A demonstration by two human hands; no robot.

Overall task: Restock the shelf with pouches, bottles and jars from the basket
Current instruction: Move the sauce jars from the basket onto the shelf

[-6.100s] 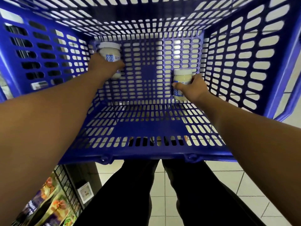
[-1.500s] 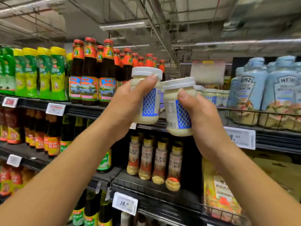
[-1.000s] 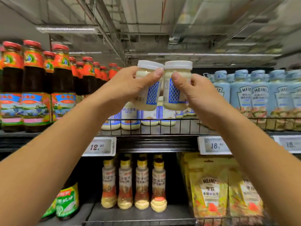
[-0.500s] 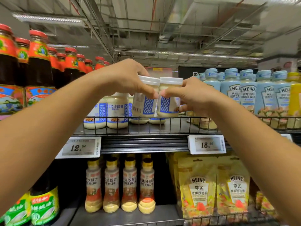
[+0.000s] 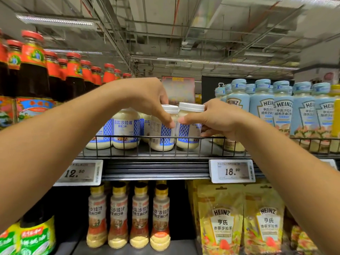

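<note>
The left hand (image 5: pixel 145 100) curls round the left jar (image 5: pixel 162 134) near its white lid. The right hand (image 5: pixel 219 120) grips the right jar (image 5: pixel 188 130). Both jars stand together on the shelf (image 5: pixel 156 169).

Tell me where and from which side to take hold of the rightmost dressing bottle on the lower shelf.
Grip the rightmost dressing bottle around its slim upper body, just below the yellow cap, coming from the front and right. It stands upright with a neighbour close on its left, a gap toward the Heinz pouches on its right, and a wider base.
</note>
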